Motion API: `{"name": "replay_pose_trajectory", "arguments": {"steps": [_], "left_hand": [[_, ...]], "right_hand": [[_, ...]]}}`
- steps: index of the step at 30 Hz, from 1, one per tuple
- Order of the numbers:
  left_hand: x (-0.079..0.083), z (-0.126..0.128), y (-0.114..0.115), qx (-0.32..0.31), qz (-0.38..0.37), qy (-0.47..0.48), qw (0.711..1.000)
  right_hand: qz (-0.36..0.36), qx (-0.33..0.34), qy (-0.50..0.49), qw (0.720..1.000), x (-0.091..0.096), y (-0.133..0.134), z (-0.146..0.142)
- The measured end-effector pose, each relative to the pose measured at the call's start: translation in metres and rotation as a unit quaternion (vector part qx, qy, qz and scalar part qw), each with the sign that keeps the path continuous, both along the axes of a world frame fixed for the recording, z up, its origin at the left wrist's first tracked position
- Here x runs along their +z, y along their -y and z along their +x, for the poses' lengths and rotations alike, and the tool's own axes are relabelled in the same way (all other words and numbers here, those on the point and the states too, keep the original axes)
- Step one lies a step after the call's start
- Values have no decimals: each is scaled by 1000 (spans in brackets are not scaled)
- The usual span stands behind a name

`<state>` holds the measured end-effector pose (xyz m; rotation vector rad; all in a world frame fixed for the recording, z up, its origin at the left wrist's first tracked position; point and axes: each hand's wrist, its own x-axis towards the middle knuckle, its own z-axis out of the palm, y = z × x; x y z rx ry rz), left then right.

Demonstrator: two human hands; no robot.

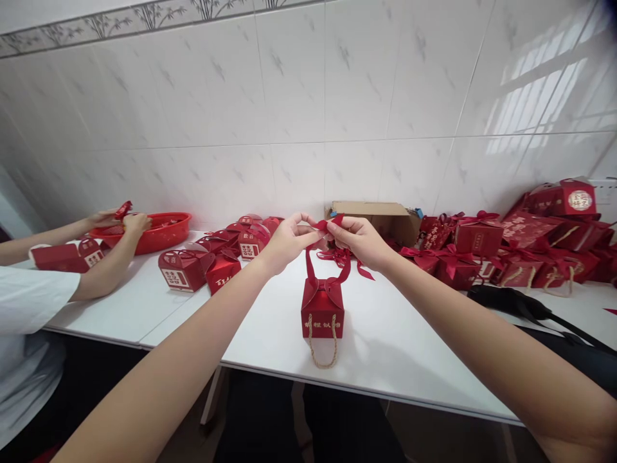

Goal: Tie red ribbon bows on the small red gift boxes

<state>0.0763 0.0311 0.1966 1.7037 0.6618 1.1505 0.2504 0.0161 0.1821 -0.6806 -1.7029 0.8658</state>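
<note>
A small red gift box (pixel 322 308) stands upright near the table's front edge, with a twisted rope handle (pixel 322 365) hanging down its front. Red ribbon (pixel 345 265) rises from both sides of its folded top to my hands. My left hand (pixel 293 241) pinches the ribbon between thumb and fingers, above the box. Close beside it, my right hand (pixel 355 239) grips the ribbon too, and the fingers of both hands nearly meet. Part of the ribbon between the fingertips is hidden.
On the left, a co-worker's hands (pixel 137 222) hold a red packet over a red basin (pixel 166 235). Several red boxes (pixel 183 270) stand between us. Behind my right hand is a cardboard box (pixel 385 218); ribboned red boxes (pixel 482 238) pile up right, near a black strapped item (pixel 511 301).
</note>
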Motion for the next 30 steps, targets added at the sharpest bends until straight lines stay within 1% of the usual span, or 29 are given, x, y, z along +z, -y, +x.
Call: {"name": "replay_pose_trajectory", "arguments": {"steps": [1,3,4,5,6,7,8,9,10,11,12,13,14,15,16,17,18,19,20,22,23,24,26,27,28,30], "left_hand": [[0,-2,0,-10,-28,-4,1000],[-1,-6,1,-28,-83,2,996],[-1,-8,1,-34,-106,12,994],[-2,-9,2,-38,-124,24,991],[-2,-9,3,-41,-136,34,989],[-3,-8,3,-40,-144,41,988],[-4,-7,4,-39,-150,46,987],[-5,-5,4,-39,-153,51,986],[-6,-2,4,-35,-148,56,987],[-8,0,5,-20,-131,56,990],[-9,1,6,11,-97,50,994],[-11,1,6,57,-45,38,997],[-12,-1,7,114,22,19,993],[-14,-5,7,174,92,-3,980],[-17,-12,8,228,152,-27,961],[-20,-21,8,269,196,-47,942],[-25,-33,7,299,219,-65,927],[-31,-47,6,319,221,-84,918],[-40,-62,5,327,209,-98,917],[-61,-89,4,324,145,-116,928],[-73,-100,4,314,99,-113,938],[-85,-108,4,307,75,-117,942],[-106,-114,5,290,47,-125,948],[-114,-112,5,282,42,-126,950],[-119,-107,5,277,40,-124,952],[-124,-92,3,266,41,-115,956]], "right_hand": [[28,-11,24,999,-2,0,2],[123,-43,100,986,-7,-1,7],[183,-67,146,970,-9,-1,9],[242,-95,195,946,-11,-1,12],[291,-123,242,917,-13,-1,14],[326,-150,283,890,-15,-1,15],[345,-173,315,867,-16,0,15],[354,-189,336,852,-17,0,14],[356,-198,343,846,-19,1,12],[354,-205,334,849,-21,1,10],[346,-216,305,861,-23,2,7],[330,-230,257,879,-26,4,5],[304,-249,196,898,-30,6,4],[268,-270,128,916,-35,8,6],[224,-293,66,927,-41,11,10],[175,-318,23,932,-48,14,17],[126,-342,1,931,-57,17,27],[81,-373,5,924,-67,21,40],[31,-406,41,912,-78,24,54],[-20,-426,70,902,-103,32,83],[-42,-429,81,899,-115,35,95],[-65,-423,93,899,-125,37,104],[-92,-407,106,903,-140,38,113],[-96,-404,106,903,-144,37,113],[-92,-407,103,903,-144,36,109],[-72,-414,95,903,-137,31,97]]}}
